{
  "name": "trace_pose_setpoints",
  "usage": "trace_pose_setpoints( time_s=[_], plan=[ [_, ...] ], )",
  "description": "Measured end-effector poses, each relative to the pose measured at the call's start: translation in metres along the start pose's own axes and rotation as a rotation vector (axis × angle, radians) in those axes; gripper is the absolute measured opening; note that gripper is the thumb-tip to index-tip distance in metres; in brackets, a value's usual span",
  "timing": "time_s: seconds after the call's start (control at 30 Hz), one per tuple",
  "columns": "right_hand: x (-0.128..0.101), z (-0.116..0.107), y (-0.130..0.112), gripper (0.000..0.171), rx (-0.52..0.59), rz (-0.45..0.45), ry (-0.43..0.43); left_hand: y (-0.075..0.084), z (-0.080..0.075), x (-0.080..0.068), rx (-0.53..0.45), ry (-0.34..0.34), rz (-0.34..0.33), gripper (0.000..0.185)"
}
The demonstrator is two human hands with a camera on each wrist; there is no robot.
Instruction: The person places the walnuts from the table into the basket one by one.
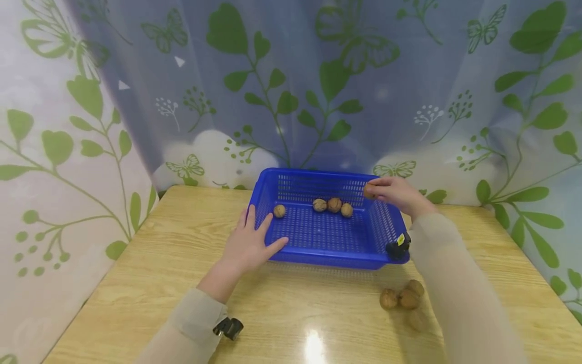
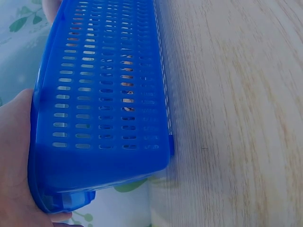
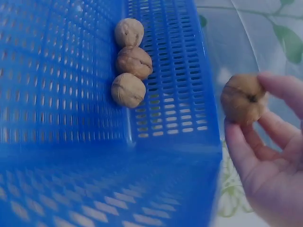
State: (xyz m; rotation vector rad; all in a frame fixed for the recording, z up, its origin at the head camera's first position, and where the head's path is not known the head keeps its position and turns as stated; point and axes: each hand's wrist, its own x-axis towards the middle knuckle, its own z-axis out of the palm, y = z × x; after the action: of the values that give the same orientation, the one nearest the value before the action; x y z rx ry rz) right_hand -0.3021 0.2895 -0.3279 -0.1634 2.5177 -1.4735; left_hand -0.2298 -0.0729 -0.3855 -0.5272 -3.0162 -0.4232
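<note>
Both arms wear long, loose sleeves of a pale beige, slightly sheer cloth, smooth and unpatterned. The left sleeve (image 1: 191, 323) ends at the wrist in a plain cuff, and at about 4 o'clock from that cuff sits a small black clip-like device (image 1: 229, 327) with a pale metal part. The right sleeve (image 1: 454, 283) ends just behind the wrist; at about 9 o'clock from its cuff hangs a second small black device (image 1: 398, 247) bearing a yellow mark. Both hands are bare, without rings or gloves.
</note>
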Motion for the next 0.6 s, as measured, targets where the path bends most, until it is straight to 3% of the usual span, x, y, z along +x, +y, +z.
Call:
trace_pose_setpoints(
  time_s=[0.27,0.6],
  plan=[
    [0.005,-0.002,0.018,0.057,0.034,0.007,0.022,-0.001,0.004,0.001,0.002,0.004,-0.001,0.083],
    [0.009,0.004,0.017,0.050,-0.103,-0.017,0.125,0.000,0.001,-0.001,0.000,0.013,0.003,0.083]
  ],
)
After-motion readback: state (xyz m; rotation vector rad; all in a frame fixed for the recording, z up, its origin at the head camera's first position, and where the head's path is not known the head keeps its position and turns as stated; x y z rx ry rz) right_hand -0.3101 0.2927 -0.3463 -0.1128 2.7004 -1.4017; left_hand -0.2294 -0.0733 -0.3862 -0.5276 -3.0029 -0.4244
